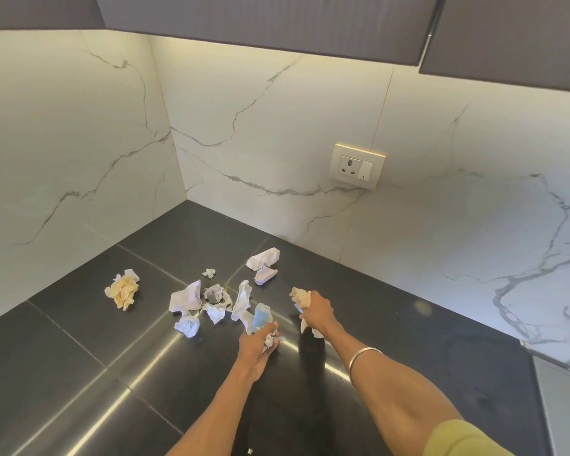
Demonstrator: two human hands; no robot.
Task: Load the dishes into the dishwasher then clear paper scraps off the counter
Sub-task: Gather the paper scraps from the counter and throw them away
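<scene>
Toward the table's [79, 350] back corner: loose paper scraps [208, 304], no legible writing. Left hand [260, 343], fingers curled around white-and-blue scraps [260, 319]. Right hand [316, 309], fingers clamped on cream scraps [301, 296]. 1 yellow wad [123, 289] apart, leftward.

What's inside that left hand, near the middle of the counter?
The left hand grips crumpled paper scraps, white with a pale blue piece sticking out above the fingers. How many scraps it holds, and anything deeper in the palm, is hidden by the fingers.
</scene>
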